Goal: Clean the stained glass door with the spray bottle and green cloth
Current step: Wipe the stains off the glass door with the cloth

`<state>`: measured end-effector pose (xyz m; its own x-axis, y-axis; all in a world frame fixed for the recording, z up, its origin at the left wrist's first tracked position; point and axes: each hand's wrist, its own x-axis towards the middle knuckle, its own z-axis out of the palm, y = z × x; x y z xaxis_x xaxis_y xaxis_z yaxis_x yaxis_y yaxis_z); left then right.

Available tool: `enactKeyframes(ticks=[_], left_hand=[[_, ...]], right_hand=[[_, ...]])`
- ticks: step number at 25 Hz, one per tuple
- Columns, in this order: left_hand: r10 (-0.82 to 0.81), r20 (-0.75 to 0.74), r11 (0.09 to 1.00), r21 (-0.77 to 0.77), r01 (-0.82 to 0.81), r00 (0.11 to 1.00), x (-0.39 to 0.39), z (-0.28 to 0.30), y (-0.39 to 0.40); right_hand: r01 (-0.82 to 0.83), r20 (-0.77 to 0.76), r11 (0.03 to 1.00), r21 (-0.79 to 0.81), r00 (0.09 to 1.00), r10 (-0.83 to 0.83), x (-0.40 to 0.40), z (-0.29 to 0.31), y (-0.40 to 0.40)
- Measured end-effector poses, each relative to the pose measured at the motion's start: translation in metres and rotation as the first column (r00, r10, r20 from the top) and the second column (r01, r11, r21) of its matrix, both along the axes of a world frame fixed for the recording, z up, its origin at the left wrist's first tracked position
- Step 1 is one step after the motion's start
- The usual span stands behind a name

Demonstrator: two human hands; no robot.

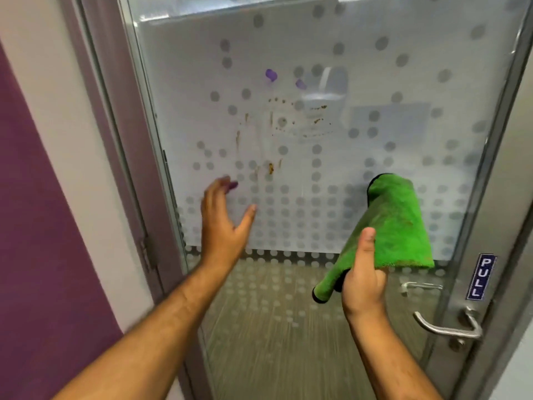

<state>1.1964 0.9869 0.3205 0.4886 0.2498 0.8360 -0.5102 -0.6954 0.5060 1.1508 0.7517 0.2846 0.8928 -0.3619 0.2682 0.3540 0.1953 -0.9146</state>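
Head view looks down at a glass door (360, 82) frosted with grey dots. Brown stains (271, 168) speckle and streak the pane around its middle, above the left hand. The right hand (364, 280) has its grip closed on a green cloth (395, 223), thumb pressed along the fabric; the cloth stands up in front of the lower glass. The left hand (223, 223) is spread wide and empty, fingertips near the pane, possibly touching it. A metal lever handle (445, 327) sits lower right, below a PULL sign (481, 277).
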Motion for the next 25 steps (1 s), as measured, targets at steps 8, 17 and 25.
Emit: enactKeyframes(ticks=[8, 17, 25], left_hand=[[0.127, 0.308, 0.973, 0.147, -0.179, 0.943, 0.099, 0.126, 0.104], [0.37, 0.403, 0.799, 0.321, -0.508, 0.837, 0.154, 0.121, 0.15], [0.38, 0.434, 0.794, 0.3, -0.529, 0.817, 0.155, 0.119, 0.15]], right_hand=[[0.439, 0.351, 0.761, -0.478, 0.889, -0.293, 0.082, 0.049, -0.003], [0.675, 0.582, 0.374, -0.636, 0.738, -0.343, 0.185, 0.052, -0.009], [0.767, 0.729, 0.153, -0.623, 0.641, -0.242, 0.192, 0.159, 0.038]])
